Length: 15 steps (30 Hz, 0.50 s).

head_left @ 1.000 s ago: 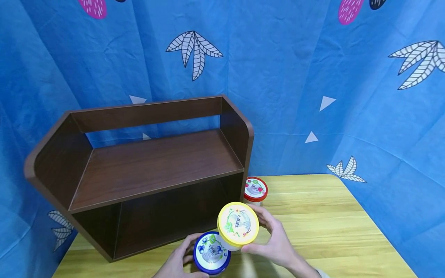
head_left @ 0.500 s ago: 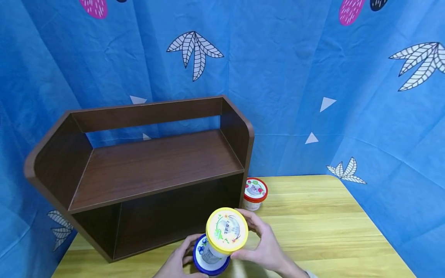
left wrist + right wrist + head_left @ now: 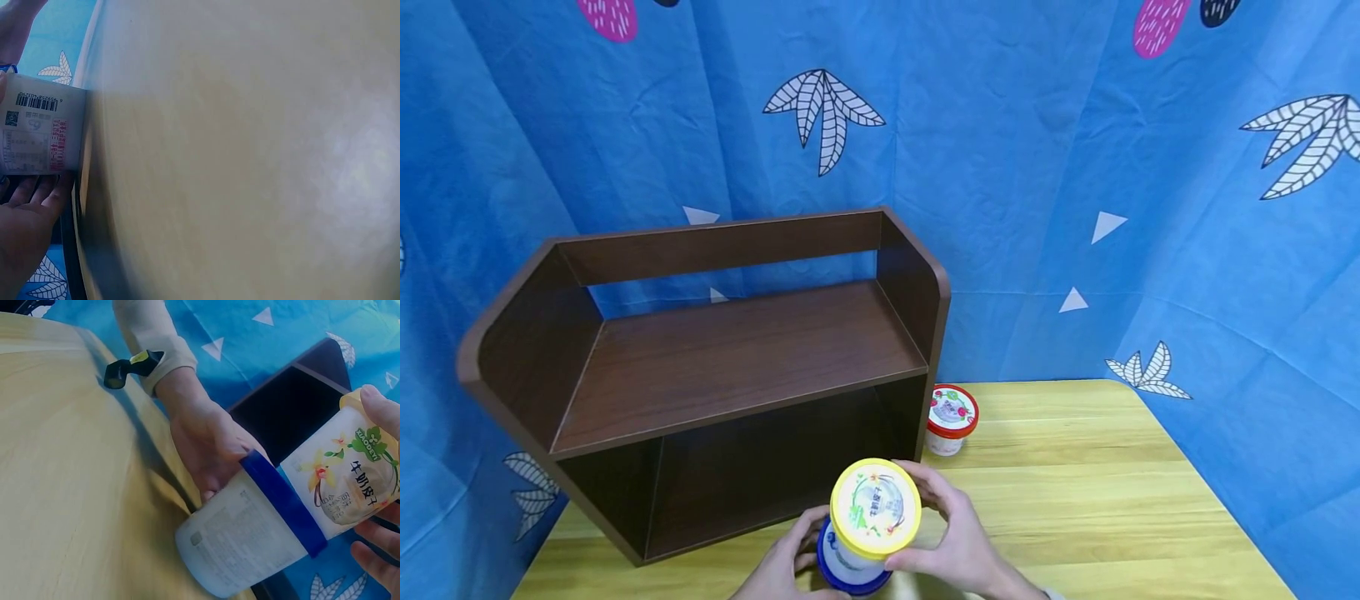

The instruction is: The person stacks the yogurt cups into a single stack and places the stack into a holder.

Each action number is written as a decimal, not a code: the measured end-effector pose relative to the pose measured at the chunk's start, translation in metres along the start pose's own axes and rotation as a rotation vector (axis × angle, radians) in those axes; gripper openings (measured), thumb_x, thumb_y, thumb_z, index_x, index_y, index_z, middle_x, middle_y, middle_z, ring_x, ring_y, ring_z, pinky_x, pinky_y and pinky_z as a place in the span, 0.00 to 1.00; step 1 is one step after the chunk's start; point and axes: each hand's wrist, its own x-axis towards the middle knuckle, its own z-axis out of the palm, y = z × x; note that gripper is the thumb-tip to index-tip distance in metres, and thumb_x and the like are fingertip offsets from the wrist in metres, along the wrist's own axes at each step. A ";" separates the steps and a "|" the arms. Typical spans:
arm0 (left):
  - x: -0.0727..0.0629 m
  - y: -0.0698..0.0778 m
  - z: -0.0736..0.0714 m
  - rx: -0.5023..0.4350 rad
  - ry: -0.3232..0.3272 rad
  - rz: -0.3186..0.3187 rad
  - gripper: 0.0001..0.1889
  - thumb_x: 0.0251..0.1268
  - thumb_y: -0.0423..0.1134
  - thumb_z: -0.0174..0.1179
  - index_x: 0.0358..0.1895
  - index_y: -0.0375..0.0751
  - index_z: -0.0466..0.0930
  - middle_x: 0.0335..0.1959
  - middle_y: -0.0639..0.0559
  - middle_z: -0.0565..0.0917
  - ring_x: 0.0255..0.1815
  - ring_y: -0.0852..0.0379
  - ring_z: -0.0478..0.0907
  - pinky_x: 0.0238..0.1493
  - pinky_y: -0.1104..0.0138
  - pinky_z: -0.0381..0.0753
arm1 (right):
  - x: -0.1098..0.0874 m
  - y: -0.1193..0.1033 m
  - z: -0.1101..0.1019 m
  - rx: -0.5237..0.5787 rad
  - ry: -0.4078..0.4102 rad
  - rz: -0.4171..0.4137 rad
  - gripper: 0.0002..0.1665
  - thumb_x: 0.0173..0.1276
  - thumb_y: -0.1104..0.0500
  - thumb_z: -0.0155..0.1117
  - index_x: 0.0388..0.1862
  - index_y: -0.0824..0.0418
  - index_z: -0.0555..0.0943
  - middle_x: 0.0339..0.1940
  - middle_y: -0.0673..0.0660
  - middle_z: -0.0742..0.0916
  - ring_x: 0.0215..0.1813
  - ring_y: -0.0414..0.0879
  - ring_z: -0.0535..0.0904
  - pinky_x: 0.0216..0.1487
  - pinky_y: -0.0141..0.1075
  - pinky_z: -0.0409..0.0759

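A tub with a blue lid [image 3: 850,577] is near the table's front edge, with my left hand [image 3: 784,565] curled round its left side. My right hand [image 3: 951,533] grips a yellow-lidded tub [image 3: 876,508] from the right, fingers behind and thumb in front. In the right wrist view the yellow-lidded tub [image 3: 344,472] has its base at the blue lid [image 3: 284,503], seemingly touching it; a small gap cannot be ruled out. The left wrist view shows a white tub side with a barcode [image 3: 40,128] above the left fingers. From overhead, the yellow tub hides much of the blue lid.
A dark brown two-level shelf [image 3: 745,358] stands on the wooden table [image 3: 1090,500], just behind the hands. Beside its right end sits a red-lidded tub [image 3: 951,417], partly hidden by the shelf. A patterned blue curtain [image 3: 1000,167] hangs behind and at the sides.
My right hand has carried the yellow-lidded tub left, over the blue-lidded one, covering more of its lid. The left hand has stayed in place. More of the red-lidded tub shows.
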 end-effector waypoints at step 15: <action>0.001 0.003 0.000 0.001 0.002 -0.065 0.49 0.58 0.41 0.80 0.77 0.32 0.58 0.66 0.37 0.79 0.68 0.47 0.78 0.62 0.70 0.85 | 0.003 -0.001 0.006 0.013 -0.044 0.032 0.52 0.54 0.61 0.85 0.76 0.46 0.72 0.67 0.49 0.87 0.63 0.40 0.84 0.59 0.38 0.85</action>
